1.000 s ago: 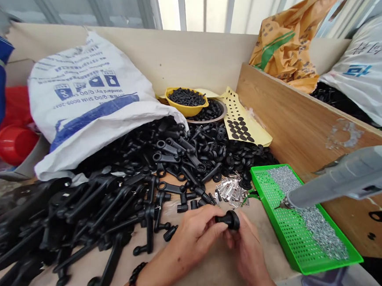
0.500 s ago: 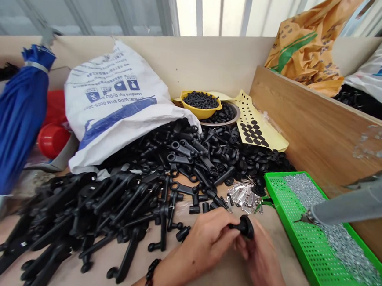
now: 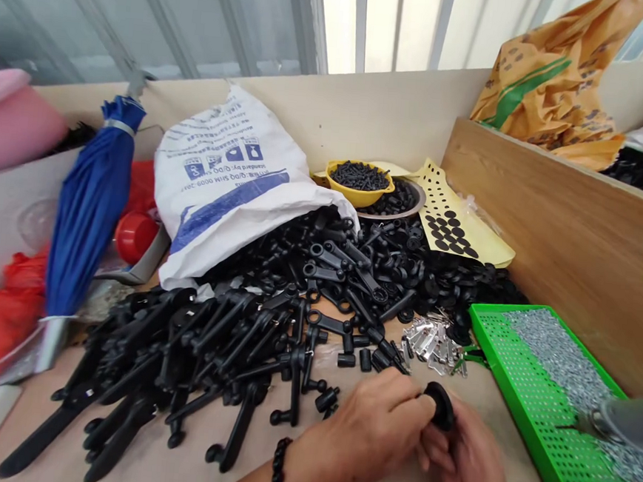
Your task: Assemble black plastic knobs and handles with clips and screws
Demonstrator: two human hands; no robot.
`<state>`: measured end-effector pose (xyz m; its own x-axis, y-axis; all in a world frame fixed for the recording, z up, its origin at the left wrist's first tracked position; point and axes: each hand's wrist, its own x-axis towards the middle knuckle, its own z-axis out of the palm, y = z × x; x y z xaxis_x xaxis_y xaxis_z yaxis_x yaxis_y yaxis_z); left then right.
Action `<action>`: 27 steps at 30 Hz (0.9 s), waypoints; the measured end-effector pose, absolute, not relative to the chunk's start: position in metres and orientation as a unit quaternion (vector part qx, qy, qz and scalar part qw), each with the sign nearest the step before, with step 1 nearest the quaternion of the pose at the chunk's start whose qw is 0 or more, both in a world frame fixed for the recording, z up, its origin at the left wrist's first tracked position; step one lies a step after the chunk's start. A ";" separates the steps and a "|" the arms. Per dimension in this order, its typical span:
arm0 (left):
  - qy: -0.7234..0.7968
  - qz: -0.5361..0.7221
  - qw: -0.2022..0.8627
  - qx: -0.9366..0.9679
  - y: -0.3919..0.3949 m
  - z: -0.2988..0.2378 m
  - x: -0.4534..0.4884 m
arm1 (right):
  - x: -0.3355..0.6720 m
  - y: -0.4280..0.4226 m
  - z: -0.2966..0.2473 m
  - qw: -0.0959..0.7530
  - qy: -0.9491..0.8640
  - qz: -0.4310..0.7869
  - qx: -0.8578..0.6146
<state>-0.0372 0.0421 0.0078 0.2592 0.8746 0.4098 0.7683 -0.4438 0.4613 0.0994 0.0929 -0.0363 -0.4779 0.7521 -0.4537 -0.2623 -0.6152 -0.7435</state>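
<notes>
Both my hands meet low in the middle of the view, over the tan tabletop [image 3: 192, 468]. My left hand [image 3: 365, 437], with a dark bead bracelet at the wrist, is closed round the stem of a small black plastic knob [image 3: 439, 405]. My right hand [image 3: 470, 468] pinches the same knob from the right, fingers curled. Just beyond my hands lie short black sleeves [image 3: 357, 359] and a little heap of shiny metal clips [image 3: 430, 344]. A big pile of black plastic handles [image 3: 224, 345] spreads to the left.
A white woven sack [image 3: 231, 182] spills black parts. Behind it stand a yellow bowl of black screws [image 3: 359, 181] and a yellow sheet of black pads [image 3: 450, 225]. A green perforated tray of silver screws [image 3: 543, 392] lies right, a grey power screwdriver [image 3: 624, 422] over it. A blue umbrella [image 3: 87, 208] leans left.
The view has swung left and down: the umbrella and pink and red things at the left came in, and the screwdriver slid to the right edge. My hands keep hold of the knob.
</notes>
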 end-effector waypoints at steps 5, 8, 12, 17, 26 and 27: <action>0.492 0.282 0.079 0.820 0.045 0.021 -0.053 | 0.100 0.096 -0.031 0.327 -0.340 0.788 -0.396; 0.578 0.233 0.081 0.778 0.053 0.028 -0.083 | 0.101 0.102 -0.025 0.344 -0.376 0.765 -0.394; 0.700 -0.007 0.025 0.713 0.067 0.016 -0.121 | 0.104 0.107 -0.023 0.369 -0.410 0.739 -0.387; 0.697 -0.054 0.023 0.715 0.081 -0.003 -0.134 | 0.108 0.110 -0.025 0.375 -0.431 0.725 -0.385; 0.697 -0.022 0.039 0.716 0.087 0.003 -0.139 | 0.107 0.113 -0.025 0.380 -0.457 0.722 -0.354; 0.698 -0.009 0.042 0.715 0.088 0.002 -0.141 | 0.106 0.113 -0.025 0.378 -0.455 0.724 -0.354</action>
<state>-0.1408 0.0875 0.0020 0.0252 0.9971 -0.0721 0.9986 -0.0218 0.0481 0.1058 0.1126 -0.0250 -0.4632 0.8701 -0.1683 -0.2259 -0.2995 -0.9270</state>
